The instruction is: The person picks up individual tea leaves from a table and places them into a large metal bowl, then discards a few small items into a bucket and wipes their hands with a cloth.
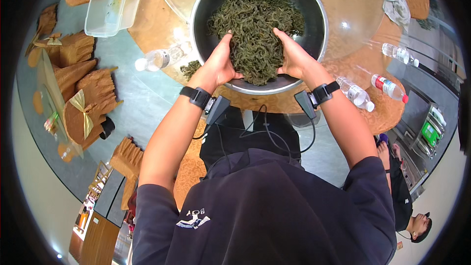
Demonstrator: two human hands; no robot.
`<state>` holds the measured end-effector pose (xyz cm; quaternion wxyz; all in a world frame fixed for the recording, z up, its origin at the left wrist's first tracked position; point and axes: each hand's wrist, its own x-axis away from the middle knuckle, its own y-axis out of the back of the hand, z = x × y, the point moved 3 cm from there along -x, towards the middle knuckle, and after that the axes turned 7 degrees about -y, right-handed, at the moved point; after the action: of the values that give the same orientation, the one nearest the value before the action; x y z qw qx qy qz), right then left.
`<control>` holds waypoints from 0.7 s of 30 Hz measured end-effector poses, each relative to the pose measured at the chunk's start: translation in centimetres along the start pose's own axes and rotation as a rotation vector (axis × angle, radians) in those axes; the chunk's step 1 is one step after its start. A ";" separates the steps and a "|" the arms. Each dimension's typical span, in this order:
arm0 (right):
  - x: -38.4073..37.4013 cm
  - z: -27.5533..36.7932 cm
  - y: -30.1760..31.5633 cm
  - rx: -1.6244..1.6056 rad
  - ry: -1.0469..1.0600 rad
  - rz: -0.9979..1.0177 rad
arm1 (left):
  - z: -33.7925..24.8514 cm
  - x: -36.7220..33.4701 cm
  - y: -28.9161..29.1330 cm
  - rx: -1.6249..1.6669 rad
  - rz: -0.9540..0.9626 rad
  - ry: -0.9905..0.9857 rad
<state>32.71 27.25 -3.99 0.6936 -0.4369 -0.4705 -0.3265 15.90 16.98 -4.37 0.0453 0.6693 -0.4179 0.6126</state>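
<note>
A large metal bowl (314, 22) with a dark inside stands at the table's near edge. It holds a heap of dark green, stringy leaves (257, 29); whether they are tea leaves or shredded seaweed I cannot tell. My left hand (223, 64) cups the heap's near left side, thumb up and fingers partly hidden under the leaves. Opposite it, my right hand (295, 58) cups the right side the same way. Between them the leaves bulge toward the bowl's near rim. A small clump of the same leaves (190, 69) lies outside the bowl, by my left wrist.
A plastic bottle (159, 60) lies left of the bowl. Several more are at the right, including a red-labelled bottle (389, 87). A clear plastic bin (102, 22) is at the far left, a grey cloth (397, 10) at the far right. Another person (405, 191) is at the lower right.
</note>
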 end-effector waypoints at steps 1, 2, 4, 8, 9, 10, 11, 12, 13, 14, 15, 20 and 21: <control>0.2 -0.1 0.1 -0.009 -0.007 0.040 | -0.2 0.5 0.2 0.000 -0.004 0.002; 0.0 -0.4 0.3 -0.059 0.019 0.127 | -0.6 1.0 0.5 -0.071 -0.031 -0.022; 1.1 -0.1 -0.1 -0.040 0.005 0.083 | -1.3 2.0 0.4 -0.104 -0.108 -0.066; 2.3 0.6 0.2 0.025 0.104 0.056 | -1.9 3.1 2.2 -0.045 -0.142 -0.225; 1.6 0.5 1.2 0.029 0.175 0.118 | -2.2 3.4 1.7 -0.051 -0.138 -0.219; 3.9 1.5 0.1 0.091 0.245 -0.110 | -3.0 4.1 1.1 -0.093 -0.150 -0.291; 1.5 1.0 2.2 0.062 0.289 -0.162 | -3.5 4.5 0.8 -0.136 -0.161 -0.363; 1.5 1.5 2.2 0.066 0.350 -0.071 | -3.8 4.5 1.3 -0.135 -0.145 -0.419; 1.7 2.0 2.1 0.070 0.411 0.020 | -4.2 4.6 1.7 -0.182 -0.152 -0.440; 1.8 2.2 2.2 0.072 0.408 0.023 | -4.4 4.5 2.2 -0.230 -0.170 -0.462; 2.2 2.7 2.4 0.270 0.479 -0.114 | -4.7 4.4 2.5 -0.279 -0.185 -0.481; 3.2 4.3 3.1 1.124 1.011 -0.549 | -5.9 4.3 2.6 -0.971 -0.328 -0.865; 3.3 4.4 2.7 1.122 1.011 -0.541 | -6.1 4.5 2.1 -1.226 -0.322 -1.058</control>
<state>34.52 32.26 -0.91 0.8358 0.3070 -0.2829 -0.3566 9.42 16.89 0.03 0.2869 0.7776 -0.5431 -0.1342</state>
